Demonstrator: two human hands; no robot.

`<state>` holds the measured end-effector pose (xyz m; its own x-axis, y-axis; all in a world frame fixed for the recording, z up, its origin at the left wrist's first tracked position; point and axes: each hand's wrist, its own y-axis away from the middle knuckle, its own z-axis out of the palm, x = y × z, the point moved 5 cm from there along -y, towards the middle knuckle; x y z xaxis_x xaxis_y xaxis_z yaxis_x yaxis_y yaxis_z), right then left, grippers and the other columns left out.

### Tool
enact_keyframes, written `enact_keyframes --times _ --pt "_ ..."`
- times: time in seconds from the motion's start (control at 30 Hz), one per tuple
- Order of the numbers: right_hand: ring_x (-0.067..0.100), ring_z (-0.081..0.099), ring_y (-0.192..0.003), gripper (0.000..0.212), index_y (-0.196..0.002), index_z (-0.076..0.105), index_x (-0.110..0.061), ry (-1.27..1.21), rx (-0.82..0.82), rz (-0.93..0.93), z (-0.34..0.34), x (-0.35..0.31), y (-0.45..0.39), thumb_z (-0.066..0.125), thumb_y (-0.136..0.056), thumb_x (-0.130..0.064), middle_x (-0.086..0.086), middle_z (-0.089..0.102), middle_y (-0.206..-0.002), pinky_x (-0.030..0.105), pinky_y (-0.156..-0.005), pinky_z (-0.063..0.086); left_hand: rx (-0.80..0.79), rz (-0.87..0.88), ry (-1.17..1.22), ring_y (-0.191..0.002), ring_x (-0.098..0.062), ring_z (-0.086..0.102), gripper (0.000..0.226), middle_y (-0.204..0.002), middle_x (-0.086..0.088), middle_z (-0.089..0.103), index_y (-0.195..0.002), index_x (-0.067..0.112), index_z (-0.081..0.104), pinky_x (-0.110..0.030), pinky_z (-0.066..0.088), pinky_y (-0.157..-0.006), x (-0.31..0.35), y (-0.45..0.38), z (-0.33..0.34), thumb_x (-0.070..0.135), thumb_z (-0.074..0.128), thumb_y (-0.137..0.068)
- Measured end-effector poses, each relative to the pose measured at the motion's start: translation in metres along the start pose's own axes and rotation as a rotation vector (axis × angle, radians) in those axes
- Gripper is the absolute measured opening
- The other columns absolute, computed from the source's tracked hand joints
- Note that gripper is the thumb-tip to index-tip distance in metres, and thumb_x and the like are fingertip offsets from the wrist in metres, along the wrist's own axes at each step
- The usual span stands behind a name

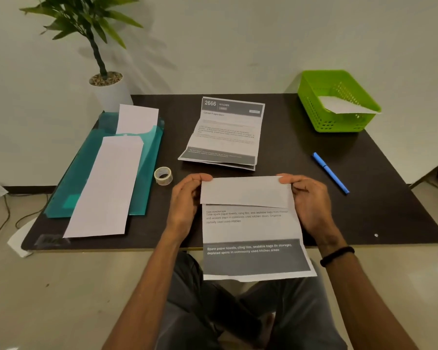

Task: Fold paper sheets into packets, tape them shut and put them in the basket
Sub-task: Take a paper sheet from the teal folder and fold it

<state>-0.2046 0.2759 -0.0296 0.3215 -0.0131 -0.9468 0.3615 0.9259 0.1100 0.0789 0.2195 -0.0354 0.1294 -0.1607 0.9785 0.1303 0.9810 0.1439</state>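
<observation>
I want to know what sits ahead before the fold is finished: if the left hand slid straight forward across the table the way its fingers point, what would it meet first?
Probably the creased stack of printed paper sheets lying flat beyond the left hand. The clear roll of tape sits just off that line to the left, though depth is hard to judge.

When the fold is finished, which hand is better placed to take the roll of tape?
Probably the left. The tape roll lies on the table just beside the left hand. The right hand pinches the other corner of the folded sheet and would have to cross it.
</observation>
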Motion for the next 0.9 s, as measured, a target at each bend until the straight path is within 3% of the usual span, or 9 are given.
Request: enact_keyframes --times 0.07,0.17,0.3,0.4,0.47,0.57,0.67,0.8,0.9 --pt "0.041 0.068 -0.115 0.037 -0.102 0.071 0.008 -0.011 -0.028 -0.021 0.000 0.000 0.001 0.068 -0.081 -0.022 0.026 0.071 -0.119 0.046 -0.098 0.055 0.002 0.002 -0.002 -0.096 -0.017 0.069 0.025 -0.100 0.001 0.075 -0.115 0.019 0.073 -0.035 0.053 -0.082 0.000 0.002 0.001 0.034 0.057 -0.104" --pt "0.034 0.070 -0.115 0.037 -0.123 0.070 -0.008 0.193 -0.034 -0.098 0.003 -0.003 0.005 0.080 -0.088 -0.014 0.009 0.076 -0.117 0.037 -0.092 0.058 -0.030 0.056 -0.064 -0.109 -0.011 0.071 0.038 -0.114 0.009 0.076 -0.126 0.025 0.069 -0.031 0.060 -0.086 0.001 0.003 0.005 0.029 0.076 -0.090" --pt "0.022 0.072 -0.113 0.084 -0.151 0.045 -0.028 0.334 -0.183 -0.076 0.012 -0.003 0.008 0.086 -0.081 -0.007 0.004 0.074 -0.124 0.037 -0.090 0.060 -0.040 0.046 -0.043 -0.114 -0.009 0.069 0.054 -0.125 0.010 0.072 -0.137 0.027 0.063 -0.029 0.062 -0.079 -0.001 0.002 0.004 0.017 0.080 -0.087" --pt "0.024 0.073 -0.112 0.094 -0.155 0.038 -0.033 0.364 -0.233 -0.044 0.014 -0.002 0.008 0.088 -0.079 -0.007 0.005 0.074 -0.124 0.043 -0.088 0.062 -0.036 0.060 -0.030 -0.114 -0.006 0.069 0.061 -0.126 0.013 0.071 -0.142 0.029 0.057 -0.027 0.061 -0.078 -0.003 -0.002 0.001 0.014 0.080 -0.087" --pt "0.023 0.074 -0.110 0.087 -0.153 0.042 -0.030 0.402 -0.198 -0.065 0.014 -0.001 0.008 0.086 -0.081 -0.007 0.004 0.075 -0.122 0.044 -0.088 0.062 -0.029 0.077 -0.084 -0.115 -0.004 0.067 0.063 -0.126 0.019 0.069 -0.143 0.033 0.054 -0.026 0.061 -0.081 -0.004 -0.002 0.001 0.017 0.080 -0.088" --pt "0.015 0.072 -0.112 0.067 -0.145 0.054 -0.025 0.503 -0.130 -0.113 0.012 0.001 0.005 0.083 -0.086 -0.013 -0.002 0.072 -0.126 0.044 -0.094 0.061 0.045 0.221 -0.391 -0.123 -0.004 0.060 0.064 -0.139 0.018 0.059 -0.146 0.035 0.049 -0.026 0.056 -0.097 -0.006 -0.001 0.007 0.030 0.078 -0.090" --pt "0.008 0.059 -0.125 0.059 -0.141 0.057 -0.029 0.816 -0.030 -0.181 0.017 0.002 0.006 0.082 -0.087 -0.029 -0.011 0.059 -0.140 0.041 -0.107 0.053 0.072 0.371 -0.782 -0.146 -0.012 0.034 0.062 -0.160 0.008 0.037 -0.149 0.035 0.046 -0.033 0.034 -0.117 -0.009 0.000 0.019 0.042 0.072 -0.094" --pt "0.021 0.031 -0.145 0.044 -0.133 0.064 -0.025 1.219 0.032 -0.318 0.039 0.005 0.013 0.078 -0.091 -0.029 0.001 0.037 -0.157 0.047 -0.119 0.037 0.042 0.540 -1.198 -0.159 -0.025 -0.001 0.053 -0.172 -0.001 0.007 -0.155 0.030 0.040 -0.049 0.010 -0.127 -0.015 0.003 0.032 0.049 0.042 -0.105" --pt "0.033 0.028 -0.149 0.034 -0.124 0.072 -0.018 1.546 0.056 -0.440 0.056 -0.002 0.018 0.078 -0.090 -0.022 0.010 0.037 -0.160 0.059 -0.121 0.027 -0.068 0.522 -1.336 -0.160 -0.023 0.004 0.064 -0.171 0.000 0.018 -0.156 0.027 0.038 -0.056 0.006 -0.128 -0.019 0.005 0.039 0.053 0.012 -0.104"
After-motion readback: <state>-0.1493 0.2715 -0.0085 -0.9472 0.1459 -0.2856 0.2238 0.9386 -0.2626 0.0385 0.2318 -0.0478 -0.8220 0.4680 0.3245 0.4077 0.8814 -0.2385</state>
